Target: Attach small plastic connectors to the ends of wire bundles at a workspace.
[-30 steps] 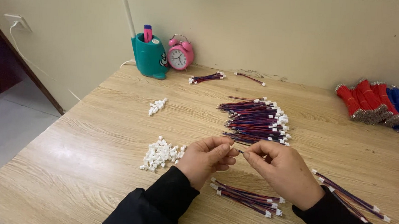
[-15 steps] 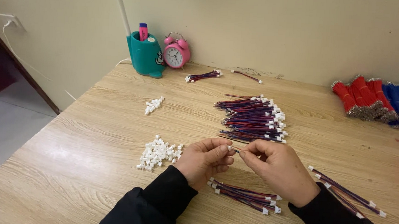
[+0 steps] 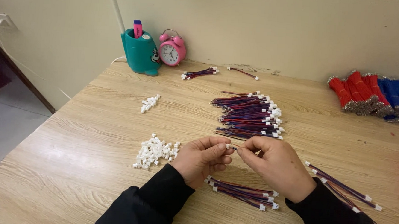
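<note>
At the far left of the frame there's a strip of grey floor (image 3: pixel 4 128) and a dark door edge, then the light wooden table (image 3: pixel 87 142) takes over. Upper left on it sits a teal pen holder (image 3: pixel 141 53) with a pink alarm clock (image 3: pixel 171 50) right beside it, both against the cream wall (image 3: pixel 260 23).

Moving right, there's a tiny cluster of white connector housings (image 3: pixel 149 103), and lower down a bigger heap of loose white housings (image 3: pixel 155 151) just left of the hands, so plenty of those look unused.

Centre bottom: the left hand (image 3: pixel 201 158) is pinched tight on a small white housing (image 3: pixel 228 146), fingertip to thumb. The right hand (image 3: pixel 277 165) meets it, pinched narrow on a thin wire end, though the wire itself is mostly hidden by the fingers. Both hands hover just above the table.

Just below the hands lies a small bundle of red-blue wires (image 3: pixel 245 193) with white plugs on the ends. Above them, mid-frame, is a much bigger pile of plugged wires (image 3: pixel 250 115). Looks to me like a good chunk is done already, judging by that pile.

Further right, a few more long wires (image 3: pixel 342 187) lie by the right sleeve. Upper right there are bundles of bare red wire (image 3: pixel 355 91) and blue wire (image 3: pixel 396 98), so I'd guess lots is left.
</note>
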